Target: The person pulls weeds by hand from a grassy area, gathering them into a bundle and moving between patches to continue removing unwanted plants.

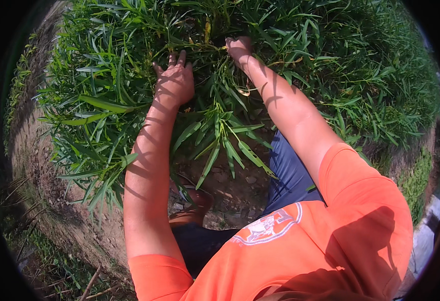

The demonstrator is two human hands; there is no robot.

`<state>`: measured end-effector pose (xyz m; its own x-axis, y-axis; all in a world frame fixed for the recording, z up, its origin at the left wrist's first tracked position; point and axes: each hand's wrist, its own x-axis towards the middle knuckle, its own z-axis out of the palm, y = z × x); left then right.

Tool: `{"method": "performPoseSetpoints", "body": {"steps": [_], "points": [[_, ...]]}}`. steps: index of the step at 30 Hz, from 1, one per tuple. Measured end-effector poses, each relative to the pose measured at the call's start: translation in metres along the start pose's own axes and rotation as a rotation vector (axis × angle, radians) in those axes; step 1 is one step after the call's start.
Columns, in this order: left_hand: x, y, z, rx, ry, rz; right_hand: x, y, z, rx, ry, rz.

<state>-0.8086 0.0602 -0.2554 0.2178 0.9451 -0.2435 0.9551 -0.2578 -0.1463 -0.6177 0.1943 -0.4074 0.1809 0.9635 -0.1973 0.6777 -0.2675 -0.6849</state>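
Note:
Both my hands reach into a dense bed of leafy green plants with long narrow leaves. My left hand lies among the stems with its fingers spread apart, and nothing shows in its grasp. To the right, my right hand is curled into a fist at a yellowish-green stem that runs between the two hands; leaves and shadow partly hide its fingertips. Leafy shoots hang down between my forearms, some leaves marked with holes. A few yellowed leaves stand near my hands.
Bare stony soil shows beneath the plants, beside my bent legs in dark trousers. A dirt strip curves along the left, with dry sticks at the lower left. A pale flat surface lies at the lower right edge.

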Motion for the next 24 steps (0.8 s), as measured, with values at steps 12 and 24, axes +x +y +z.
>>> {"method": "performPoseSetpoints", "body": {"steps": [12, 24], "points": [[-0.002, 0.006, 0.002, -0.102, -0.038, -0.007, 0.029, -0.012, -0.015, 1.145, -0.506, 0.399], [-0.001, 0.012, -0.007, -0.048, 0.426, 0.171, 0.039, -0.031, -0.016, 0.843, -0.457, 0.251]]}}
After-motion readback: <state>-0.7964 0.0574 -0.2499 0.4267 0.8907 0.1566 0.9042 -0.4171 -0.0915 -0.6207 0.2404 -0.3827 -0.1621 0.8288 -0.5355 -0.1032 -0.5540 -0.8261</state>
